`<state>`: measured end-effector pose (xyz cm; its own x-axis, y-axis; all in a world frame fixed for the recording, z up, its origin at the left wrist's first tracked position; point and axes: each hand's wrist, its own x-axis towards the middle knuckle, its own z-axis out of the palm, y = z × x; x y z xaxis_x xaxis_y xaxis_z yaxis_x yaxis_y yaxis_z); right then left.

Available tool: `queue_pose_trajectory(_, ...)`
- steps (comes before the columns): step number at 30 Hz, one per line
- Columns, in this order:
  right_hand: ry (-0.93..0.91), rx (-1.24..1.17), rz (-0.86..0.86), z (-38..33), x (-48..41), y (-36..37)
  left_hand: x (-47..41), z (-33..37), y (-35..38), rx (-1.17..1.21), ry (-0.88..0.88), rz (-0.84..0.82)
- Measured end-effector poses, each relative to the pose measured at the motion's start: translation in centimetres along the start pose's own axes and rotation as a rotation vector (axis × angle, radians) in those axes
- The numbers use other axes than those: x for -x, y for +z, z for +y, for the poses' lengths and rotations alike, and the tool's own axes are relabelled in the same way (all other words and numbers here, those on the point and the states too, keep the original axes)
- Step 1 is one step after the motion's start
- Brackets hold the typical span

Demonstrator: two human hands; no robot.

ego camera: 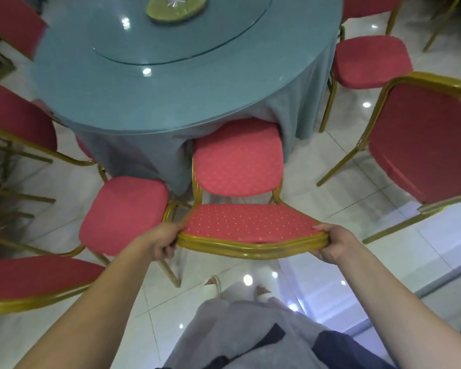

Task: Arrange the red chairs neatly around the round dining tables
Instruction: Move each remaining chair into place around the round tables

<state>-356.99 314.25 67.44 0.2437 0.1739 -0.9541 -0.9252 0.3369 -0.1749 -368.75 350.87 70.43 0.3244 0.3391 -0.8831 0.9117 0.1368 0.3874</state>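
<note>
A red chair with a gold frame stands right in front of me, its seat partly under the round table with the teal cloth and glass top. My left hand grips the left top corner of its backrest. My right hand grips the right top corner. Another red chair stands close on its left, its seat almost touching the gold frame. To the right, a red chair stands turned away from the table, and a further red chair sits at the table's right side.
More red chairs line the left side of the table. A glass turntable with a green centre lies on the tabletop. The floor is glossy white tile. My feet in white slippers show below the chair.
</note>
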Motion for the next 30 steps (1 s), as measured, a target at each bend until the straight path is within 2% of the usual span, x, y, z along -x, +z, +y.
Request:
queue_pose_trajectory(5,-0.03,0.023,0.042,0.7,1.7,-1.8,2.7,1.8,0.5,-0.038,0.091,0.042)
queue_pose_trajectory(8,-0.095,-0.011,0.054,-1.0,2.6,-2.4,3.0,2.4,1.8,0.103,0.065,0.0)
queue_pose_trajectory(13,-0.258,0.102,0.045,-5.0,3.4,1.3,1.7,0.9,4.3,0.221,-0.14,-0.112)
queue_pose_trajectory(18,-0.298,0.085,0.042,-7.6,3.0,1.2,-0.1,-0.6,8.2,0.498,-0.09,-0.107)
queue_pose_trajectory(23,-0.295,0.151,0.107,-7.3,3.0,3.4,-0.6,1.4,7.5,0.586,-0.05,-0.069)
queue_pose_trajectory(24,-0.334,0.206,0.186,-7.1,3.1,3.5,-0.6,1.5,6.9,0.586,-0.038,-0.067)
queue_pose_trajectory(25,-0.434,0.347,0.345,-7.0,3.1,3.5,-0.5,1.5,6.4,0.556,-0.031,-0.064)
queue_pose_trajectory(26,-0.587,0.567,0.526,-7.1,3.4,3.4,-0.4,1.4,6.0,0.492,-0.02,-0.063)
queue_pose_trajectory(27,-0.745,0.817,0.607,-7.2,3.8,3.6,-0.3,1.1,5.7,0.426,-0.002,-0.071)
queue_pose_trajectory(28,-0.877,1.044,0.585,-7.1,4.4,4.3,-0.2,0.8,5.4,0.389,0.03,-0.084)
queue_pose_trajectory(30,-1.005,1.366,0.38,-5.9,5.9,6.6,0.3,-0.4,5.0,0.391,0.107,-0.097)
